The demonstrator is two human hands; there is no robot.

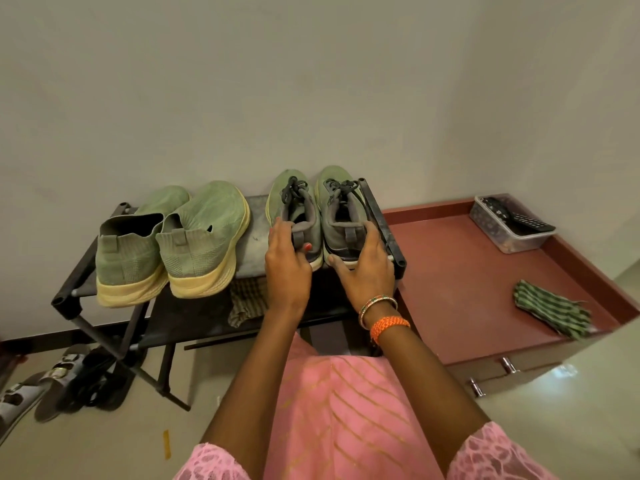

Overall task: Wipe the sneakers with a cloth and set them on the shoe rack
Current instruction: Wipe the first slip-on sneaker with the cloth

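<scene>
Now at the shoe rack (74, 292): a person in a pink dress (346, 420) steadies a pair of laced green-and-grey sneakers (313, 209) on the right end of the top shelf, toes toward the wall. The left hand (287, 268) grasps the heel of the left shoe of that pair, thumb curled against its back and fingers over the collar. The right hand (367, 268) cups the heel of the shoe beside it, thumb tucked under the sole edge, bangles (379, 315) at the wrist. Gripping by the heels looks chosen to nudge both shoes square and flush with each other, tight against the rack's right rail.

A second pair, green slip-on sneakers (173, 244) with pale yellow soles, stands on the left of the same shelf, heels hanging slightly over the front edge. The striped green cloth (550, 313) lies well apart on the red cabinet top (460, 271) to the right, dropped out of reach of either hand, which suggests the wiping is finished and only the final lining-up remains. A checked rag (246, 299) sits on the lower shelf; sandals (52, 382) lie on the floor at left, and a plastic tub (509, 226) holds remote controls.
</scene>
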